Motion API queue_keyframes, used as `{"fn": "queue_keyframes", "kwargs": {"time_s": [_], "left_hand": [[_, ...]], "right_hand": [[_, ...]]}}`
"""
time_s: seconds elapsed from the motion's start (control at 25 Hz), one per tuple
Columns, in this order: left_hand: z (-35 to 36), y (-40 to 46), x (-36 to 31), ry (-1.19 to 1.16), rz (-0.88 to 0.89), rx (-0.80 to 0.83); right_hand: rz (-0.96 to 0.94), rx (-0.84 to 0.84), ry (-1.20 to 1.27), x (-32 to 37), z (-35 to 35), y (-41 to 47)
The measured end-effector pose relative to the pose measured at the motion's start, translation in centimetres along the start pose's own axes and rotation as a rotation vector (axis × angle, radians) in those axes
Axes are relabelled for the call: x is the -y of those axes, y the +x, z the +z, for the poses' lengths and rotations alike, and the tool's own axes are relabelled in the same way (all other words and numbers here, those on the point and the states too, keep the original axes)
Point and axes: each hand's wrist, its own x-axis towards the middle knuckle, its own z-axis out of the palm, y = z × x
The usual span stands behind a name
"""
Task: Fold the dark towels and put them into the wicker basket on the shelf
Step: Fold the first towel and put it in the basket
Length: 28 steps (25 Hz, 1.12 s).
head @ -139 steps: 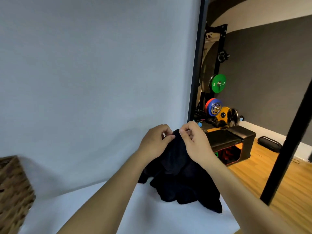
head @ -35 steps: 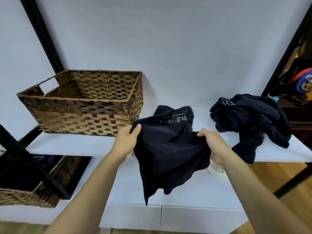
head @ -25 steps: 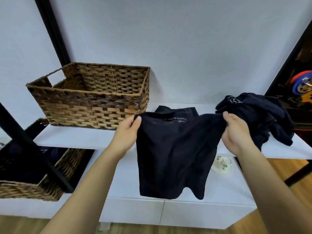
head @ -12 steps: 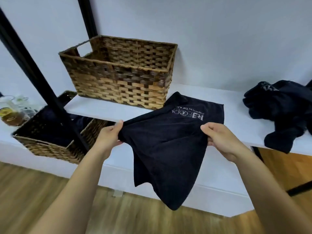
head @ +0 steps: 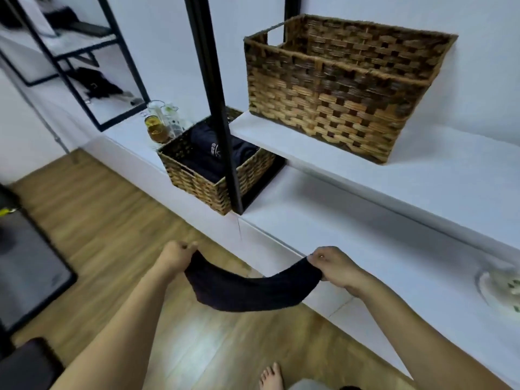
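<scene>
A smaller wicker basket sits on the low white ledge. Just left of it stand glass jars; in front of the ledge lies wooden floor, a grey mat further left.

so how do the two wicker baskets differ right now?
The upper basket stands on the white shelf; the lower basket sits on the ledge beneath, partly under that shelf. The upper looks larger, with no cloth visible inside from here; the lower holds dark fabric. Both are the same brown weave, rectangular, open-topped.
</scene>
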Motion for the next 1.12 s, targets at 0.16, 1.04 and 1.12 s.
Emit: {"fn": "queue_keyframes", "kwargs": {"time_s": [0.16, 1.04, 1.12], "left_hand": [[-4.7, -2.4, -4.5, -0.015, 0.211, -0.244], [2.4, -22.3, -36.5, -0.159, 1.191, 0.137], [2.7, -23.1, -37.6, -0.22, 1.192, 0.122]], "right_hand": [[-0.203, -0.146, 0.207, 6.5, -1.0, -0.7], [-0.308, -0.564, -0.092, 3.1, -16.9, -14.5], [-0.288, -0.599, -0.163, 2.6, -18.9, -15.7]]}}
